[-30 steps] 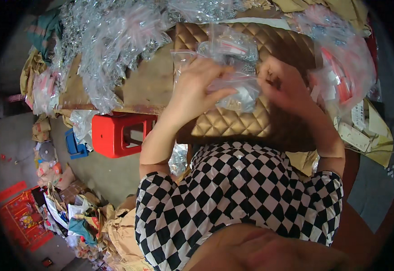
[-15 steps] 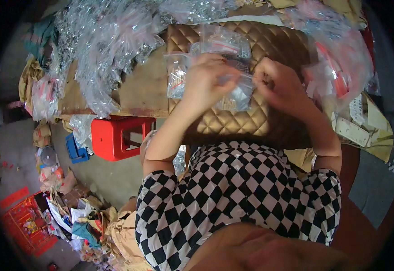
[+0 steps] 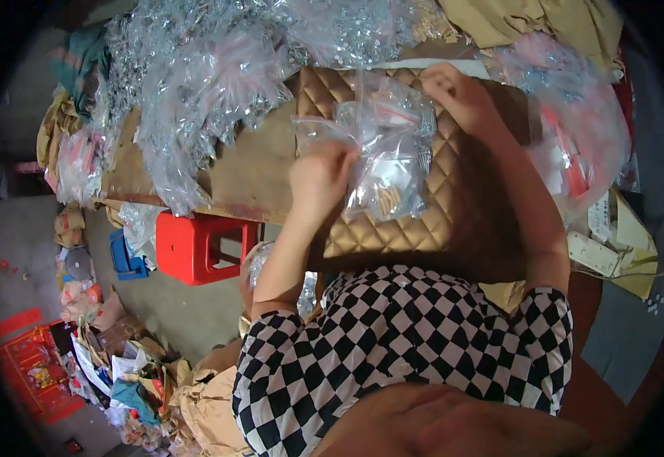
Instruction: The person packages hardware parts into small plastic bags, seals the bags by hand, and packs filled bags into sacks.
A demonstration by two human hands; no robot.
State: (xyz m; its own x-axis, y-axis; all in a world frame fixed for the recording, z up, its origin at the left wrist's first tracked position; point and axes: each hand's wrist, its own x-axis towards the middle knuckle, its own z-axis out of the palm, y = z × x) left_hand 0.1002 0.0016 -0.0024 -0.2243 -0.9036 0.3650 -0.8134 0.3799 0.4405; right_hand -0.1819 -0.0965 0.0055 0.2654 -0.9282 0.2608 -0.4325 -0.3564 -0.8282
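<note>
A clear zip bag [image 3: 377, 171] with small tan pegs and a white piece inside lies on the brown quilted cushion [image 3: 377, 244]. My left hand [image 3: 318, 181] is closed, its fingertips pinching the left edge of this bag. Farther back, other clear bags with small metal-looking parts [image 3: 396, 114] lie partly under it, and one bag's top [image 3: 315, 129] shows beyond my left hand. Near the cushion's far edge, my right hand [image 3: 460, 97] is raised, right of the bags, with curled fingers; what they hold, if anything, I cannot make out.
Heaped clear bags of metal parts [image 3: 217, 91] cover the table's left and back. A large bag with red items [image 3: 576, 152] stands on the right, by a white power strip [image 3: 592, 253]. Below the table's left edge is a red stool [image 3: 187, 247].
My right hand has moved away from my left hand, toward the cushion's far edge. My left hand has shifted left along the bag, uncovering the tan pegs. The whole view has tilted slightly.
</note>
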